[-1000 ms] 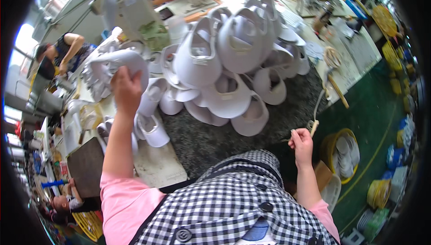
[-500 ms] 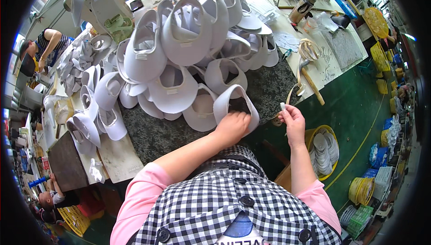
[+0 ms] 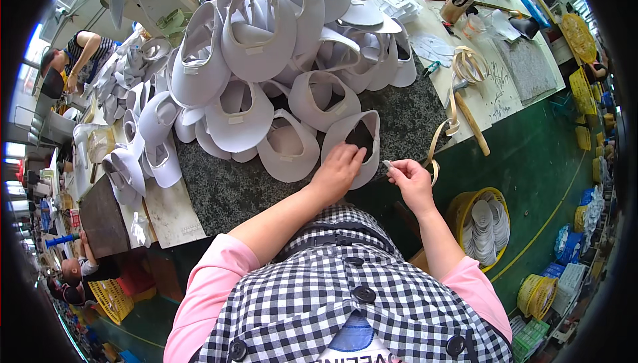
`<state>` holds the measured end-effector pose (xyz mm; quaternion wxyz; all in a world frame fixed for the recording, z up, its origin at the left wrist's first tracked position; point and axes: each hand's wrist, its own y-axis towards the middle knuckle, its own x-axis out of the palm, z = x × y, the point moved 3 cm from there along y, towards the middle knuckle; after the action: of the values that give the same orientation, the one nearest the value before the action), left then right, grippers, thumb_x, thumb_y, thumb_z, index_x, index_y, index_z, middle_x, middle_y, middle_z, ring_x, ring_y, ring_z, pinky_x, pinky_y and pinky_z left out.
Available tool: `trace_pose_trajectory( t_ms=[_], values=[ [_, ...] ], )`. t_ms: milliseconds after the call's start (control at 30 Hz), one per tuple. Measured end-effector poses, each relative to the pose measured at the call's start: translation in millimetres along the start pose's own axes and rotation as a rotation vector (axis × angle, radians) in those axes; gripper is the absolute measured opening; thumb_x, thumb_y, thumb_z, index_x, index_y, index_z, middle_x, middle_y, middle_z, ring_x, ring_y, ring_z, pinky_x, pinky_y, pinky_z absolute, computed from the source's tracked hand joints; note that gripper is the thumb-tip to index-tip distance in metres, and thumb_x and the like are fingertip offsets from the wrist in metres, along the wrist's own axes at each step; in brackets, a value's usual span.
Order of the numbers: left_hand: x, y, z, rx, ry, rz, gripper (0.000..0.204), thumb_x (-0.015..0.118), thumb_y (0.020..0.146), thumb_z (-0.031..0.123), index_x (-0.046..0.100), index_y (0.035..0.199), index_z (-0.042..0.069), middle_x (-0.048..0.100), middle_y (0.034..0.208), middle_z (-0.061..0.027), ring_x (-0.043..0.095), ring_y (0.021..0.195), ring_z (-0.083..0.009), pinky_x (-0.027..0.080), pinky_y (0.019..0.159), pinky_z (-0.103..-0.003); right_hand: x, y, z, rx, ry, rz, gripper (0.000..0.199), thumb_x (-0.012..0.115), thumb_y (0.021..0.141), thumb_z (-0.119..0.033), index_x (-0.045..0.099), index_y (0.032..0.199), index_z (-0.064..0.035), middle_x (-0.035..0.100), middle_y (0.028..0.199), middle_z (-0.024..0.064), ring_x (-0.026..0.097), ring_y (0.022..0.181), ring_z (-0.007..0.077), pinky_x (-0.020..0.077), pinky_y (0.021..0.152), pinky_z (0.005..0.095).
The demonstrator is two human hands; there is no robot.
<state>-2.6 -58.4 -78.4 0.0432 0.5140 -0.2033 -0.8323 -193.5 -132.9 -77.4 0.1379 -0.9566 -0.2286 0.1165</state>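
Observation:
A white sun visor point(image 3: 371, 138) lies at the near edge of the dark speckled work slab point(image 3: 412, 114). My left hand point(image 3: 337, 171) rests over its brim with bent fingertips at its opening, holding it. Just right of the visor, my right hand point(image 3: 413, 183) pinches a small pale tab point(image 3: 387, 163) between thumb and fingertips, apart from the visor. A cream tape point(image 3: 436, 140) hangs over the table edge behind that hand, from a loose coil point(image 3: 468, 65). Left of and beyond my hands, many white visors point(image 3: 260, 47) lie heaped; several show a small pale tab at the opening's edge.
A wooden stick point(image 3: 472, 123) lies by the coil, with a flask point(image 3: 460, 0) farther back. Below the table's right side, a yellow basket point(image 3: 458, 220) holds stacked white pieces. More visors point(image 3: 159, 127) lie left. Other people point(image 3: 85, 54) work at the left.
My right hand has moved left toward the visor, carrying the small tab. The left hand's fingers have lifted partly from inside the visor's opening, and the visor sits more upright in view.

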Motion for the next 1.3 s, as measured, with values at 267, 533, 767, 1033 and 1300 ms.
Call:
trace_pose_trajectory(
  t_ms=[267, 533, 767, 1033, 1300],
  values=[
    [-1.5, -60.9, -13.8, 0.192, 0.063, -0.194, 0.047, 0.056, 0.083, 0.020, 0.054, 0.128, 0.005, 0.050, 0.130, -0.0115, 0.046, 0.126, -0.0273, 0.040, 0.102, -0.043, 37.3, 1.1, 12.5, 0.003, -0.062, -0.086, 0.011, 0.065, 0.089, -0.008, 0.066, 0.095, 0.0015, 0.068, 0.082, 0.0048, 0.063, 0.074, 0.0098, 0.0511, 0.069, 0.0244],
    [7.9, -62.2, -26.4, 0.057, -0.229, -0.257, 0.049, 0.066, 0.081, 0.015, 0.053, 0.126, 0.000, 0.049, 0.131, -0.0154, 0.047, 0.126, -0.0312, 0.043, 0.103, -0.040, 64.1, 5.1, 5.8, -0.042, -0.402, -0.022, 0.021, 0.067, 0.085, -0.020, 0.067, 0.090, -0.0005, 0.070, 0.085, 0.0140, 0.068, 0.078, 0.0255, 0.0522, 0.072, 0.0343],
    [5.7, -62.5, -32.8, 0.141, -0.244, -0.329, 0.047, 0.065, 0.083, 0.014, 0.053, 0.126, -0.002, 0.046, 0.132, -0.0179, 0.047, 0.125, -0.0331, 0.043, 0.103, -0.040, 83.7, 7.0, 2.7, -0.008, -0.576, 0.092, 0.021, 0.064, 0.083, -0.024, 0.069, 0.089, -0.0049, 0.069, 0.088, 0.0149, 0.066, 0.085, 0.0332, 0.0520, 0.076, 0.0411],
    [5.8, -60.4, -34.2, 0.189, -0.222, -0.344, 0.048, 0.064, 0.083, 0.015, 0.051, 0.127, -0.001, 0.041, 0.138, -0.0205, 0.046, 0.126, -0.0357, 0.042, 0.104, -0.042, 88.7, 11.1, -11.4, 0.091, -0.706, 0.109, 0.024, 0.062, 0.083, -0.029, 0.071, 0.089, -0.0071, 0.070, 0.086, 0.0159, 0.067, 0.086, 0.0347, 0.0524, 0.076, 0.0426],
    [9.7, -62.7, -30.9, 0.116, -0.203, -0.294, 0.054, 0.066, 0.082, 0.015, 0.048, 0.131, 0.001, 0.040, 0.143, -0.0202, 0.046, 0.126, -0.0351, 0.042, 0.104, -0.042, 62.3, 6.7, -15.1, 0.043, -0.728, 0.072, 0.028, 0.064, 0.082, -0.032, 0.071, 0.088, -0.0063, 0.070, 0.091, 0.0154, 0.067, 0.088, 0.0343, 0.0519, 0.078, 0.0427]
  ],
)
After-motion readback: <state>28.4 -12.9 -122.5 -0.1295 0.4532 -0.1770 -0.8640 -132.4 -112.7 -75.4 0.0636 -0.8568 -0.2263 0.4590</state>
